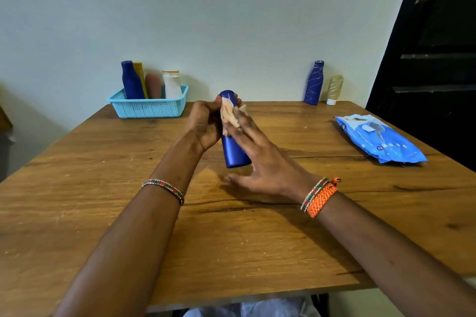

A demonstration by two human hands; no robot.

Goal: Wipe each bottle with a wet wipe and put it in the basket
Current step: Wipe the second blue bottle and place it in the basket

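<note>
Above the wooden table [103, 213], the right hand [260, 162] is pressing a crumpled beige wet wipe [230, 114] with straight fingers against the tall blue plastic bottle [235, 152], which the left hand [204, 123] is gripping. Farther back, the light-blue perforated plastic basket [149, 108] is holding four bottles at the table's far left edge.

A smooth, satin blue plastic bottle [235, 154] is seen over a grained, cracked brown wooden table [103, 213]; a perforated turquoise plastic basket [149, 108] and a glossy, crinkled blue wipes packet [381, 140] are shown.
</note>
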